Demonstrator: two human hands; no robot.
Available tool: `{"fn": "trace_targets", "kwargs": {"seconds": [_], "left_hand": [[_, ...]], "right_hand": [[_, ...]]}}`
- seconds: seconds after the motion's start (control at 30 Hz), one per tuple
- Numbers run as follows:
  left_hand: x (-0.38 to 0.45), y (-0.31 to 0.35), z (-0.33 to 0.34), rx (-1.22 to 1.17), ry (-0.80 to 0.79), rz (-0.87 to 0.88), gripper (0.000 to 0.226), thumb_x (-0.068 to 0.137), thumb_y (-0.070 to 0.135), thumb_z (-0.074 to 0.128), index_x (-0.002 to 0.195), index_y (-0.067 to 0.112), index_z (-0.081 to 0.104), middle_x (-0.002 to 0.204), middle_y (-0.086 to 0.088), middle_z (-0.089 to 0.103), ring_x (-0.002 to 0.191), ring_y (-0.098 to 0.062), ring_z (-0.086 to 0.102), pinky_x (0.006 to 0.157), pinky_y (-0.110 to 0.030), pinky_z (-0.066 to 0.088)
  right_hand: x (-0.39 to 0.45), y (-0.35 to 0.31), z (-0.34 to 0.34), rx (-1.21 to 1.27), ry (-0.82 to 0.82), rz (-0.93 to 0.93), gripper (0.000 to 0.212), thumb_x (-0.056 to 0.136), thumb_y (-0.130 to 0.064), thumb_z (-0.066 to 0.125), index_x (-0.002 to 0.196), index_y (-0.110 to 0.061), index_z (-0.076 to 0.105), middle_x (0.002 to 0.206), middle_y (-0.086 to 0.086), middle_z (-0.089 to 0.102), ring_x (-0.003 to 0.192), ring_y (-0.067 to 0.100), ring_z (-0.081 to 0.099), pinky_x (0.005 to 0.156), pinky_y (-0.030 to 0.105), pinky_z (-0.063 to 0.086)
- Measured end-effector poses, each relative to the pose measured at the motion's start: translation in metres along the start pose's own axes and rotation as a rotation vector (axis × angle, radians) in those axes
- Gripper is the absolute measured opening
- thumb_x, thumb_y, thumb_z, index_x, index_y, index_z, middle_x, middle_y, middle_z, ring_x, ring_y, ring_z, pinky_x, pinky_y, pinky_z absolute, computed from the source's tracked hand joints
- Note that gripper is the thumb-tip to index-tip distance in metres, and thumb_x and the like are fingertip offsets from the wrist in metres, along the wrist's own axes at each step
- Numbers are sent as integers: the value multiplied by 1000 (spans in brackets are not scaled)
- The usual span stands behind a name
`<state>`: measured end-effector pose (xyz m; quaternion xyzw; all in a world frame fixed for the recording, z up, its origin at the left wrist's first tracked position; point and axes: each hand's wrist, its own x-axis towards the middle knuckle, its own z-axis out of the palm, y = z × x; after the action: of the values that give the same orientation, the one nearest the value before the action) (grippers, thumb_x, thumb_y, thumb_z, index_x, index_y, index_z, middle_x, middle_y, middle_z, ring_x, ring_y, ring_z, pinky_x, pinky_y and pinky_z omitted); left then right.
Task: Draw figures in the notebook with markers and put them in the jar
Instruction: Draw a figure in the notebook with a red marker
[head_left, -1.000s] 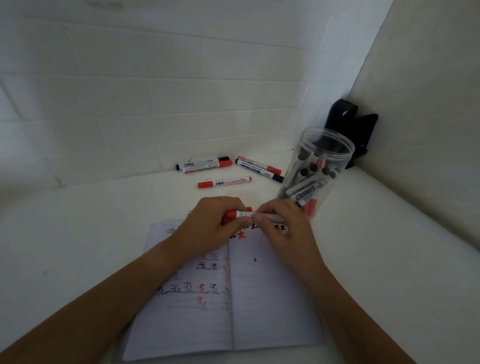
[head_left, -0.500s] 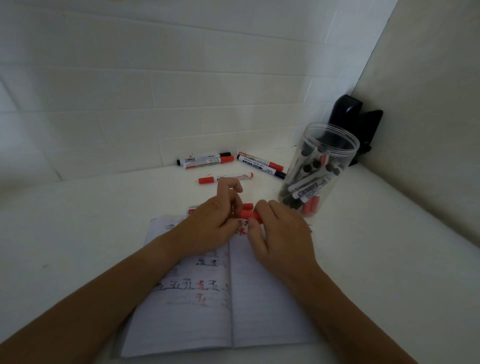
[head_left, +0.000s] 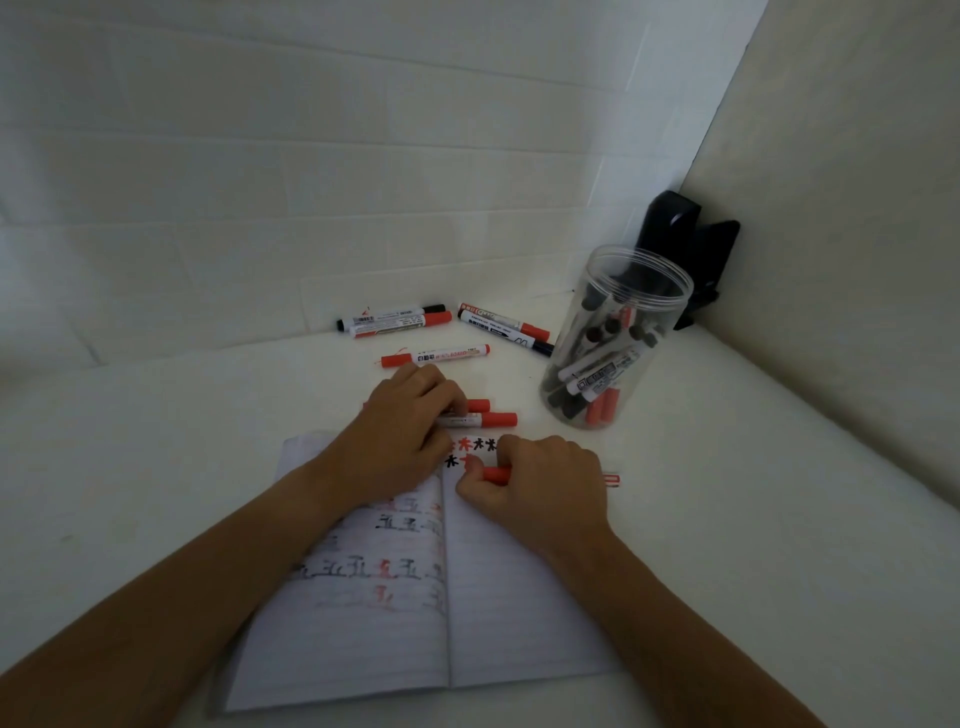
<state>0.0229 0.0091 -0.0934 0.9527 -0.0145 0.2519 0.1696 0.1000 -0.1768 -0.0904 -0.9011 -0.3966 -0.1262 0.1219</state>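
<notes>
A: Hands?
B: Right hand (head_left: 540, 480) curled tight round a red marker (head_left: 496, 474), tip end sticking out left over the right page near the top. Its far end pokes out past the hand on the right.
A: Cap on?
B: Can't tell from here.
A: Left?
B: Left hand (head_left: 402, 441) sits at the notebook's (head_left: 493, 613) top edge, fingers bent down onto a red-capped marker (head_left: 483, 419) lying just above the page. Second red cap (head_left: 478, 405) right behind it, touching or nearly. Real grip or just resting on it — can't tell.
A: Notebook state?
B: Open flat on the white table (head_left: 727, 519). Black and red figures at the top of the right page between the hands, more rows on the left page.
A: Jar?
B: Clear jar (head_left: 613, 338), upright, no lid, right of the hands, well apart. Several markers inside, black and red caps, leaning.
A: Loose ones?
B: One red marker (head_left: 435, 356) just beyond the left hand. Pair (head_left: 393, 320) by the wall, another pair (head_left: 506, 330) near the jar's left side.
A: Else?
B: Black clip-like thing (head_left: 685, 249) in the corner behind the jar.
</notes>
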Motion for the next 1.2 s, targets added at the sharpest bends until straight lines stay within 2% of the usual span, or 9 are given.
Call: {"fn": "trace_targets", "kwargs": {"seconds": [0.23, 0.37, 0.47, 0.53, 0.63, 0.8, 0.93, 1.07, 1.2], "left_hand": [[0, 0, -1, 1, -9, 9, 26, 81, 22, 50, 105, 19, 60, 100, 6, 52, 91, -14, 42, 78, -34, 41], [-1, -2, -3, -2, -18, 18, 30, 80, 25, 50, 109, 20, 60, 100, 6, 52, 91, -14, 42, 79, -33, 40], [-2, -4, -2, 0, -10, 16, 33, 80, 25, 50, 110, 20, 61, 101, 6, 51, 91, -14, 43, 78, -35, 41], [-3, -4, -2, 0, -8, 15, 34, 80, 25, 50, 111, 20, 62, 102, 8, 51, 92, -14, 43, 79, -34, 41], [-3, -5, -1, -12, 4, 16, 33, 80, 25, 49, 110, 19, 63, 102, 7, 52, 92, -14, 44, 79, -34, 41], [-3, -5, 1, -28, 31, -4, 32, 82, 24, 47, 109, 20, 64, 104, 9, 51, 93, -11, 42, 78, -29, 39], [-3, -3, 0, -20, 31, -22, 33, 83, 24, 47, 111, 20, 64, 104, 7, 52, 92, -15, 45, 79, -34, 43], [-5, -1, -1, -7, 36, -43, 32, 86, 26, 48, 112, 19, 64, 105, 6, 51, 92, -15, 44, 79, -37, 45], [-6, -2, 0, 13, 31, -45, 36, 87, 28, 48, 116, 19, 67, 107, 3, 53, 92, -13, 44, 77, -36, 45]], "right_hand": [[2, 0, -2, 175, 33, -66, 43, 95, -67, 28, 89, -28, 46, 71, -13, 52, 59, 8, 50, 58, 28, 46], [3, 12, 7, 288, 32, -132, 34, 98, -34, 38, 122, -17, 56, 106, -2, 56, 91, 12, 51, 86, 32, 50], [2, 25, 5, 330, 73, -173, 34, 98, -15, 50, 131, -11, 61, 118, 3, 56, 99, 13, 54, 89, 18, 44], [1, 31, -1, 357, 153, -181, 30, 100, -18, 56, 127, -13, 66, 115, 0, 59, 97, 8, 54, 85, 9, 39], [-3, 35, -8, 355, 269, -182, 36, 99, -37, 51, 124, -19, 69, 107, -5, 66, 94, 7, 58, 84, 13, 44], [-7, 26, -11, 374, 183, -11, 52, 102, -56, 34, 142, -33, 57, 93, -9, 69, 77, 4, 60, 71, 11, 45], [-9, 23, -10, 348, 94, -5, 34, 105, -44, 46, 135, -37, 59, 107, -7, 71, 91, 10, 66, 77, 27, 54], [-5, 16, -34, 607, 107, 19, 23, 94, -14, 60, 113, -25, 53, 86, -5, 59, 66, 6, 54, 55, 19, 42], [8, 18, -83, 729, 213, -29, 8, 96, -16, 68, 99, -20, 62, 80, -8, 68, 65, 5, 64, 53, 16, 49]]}}
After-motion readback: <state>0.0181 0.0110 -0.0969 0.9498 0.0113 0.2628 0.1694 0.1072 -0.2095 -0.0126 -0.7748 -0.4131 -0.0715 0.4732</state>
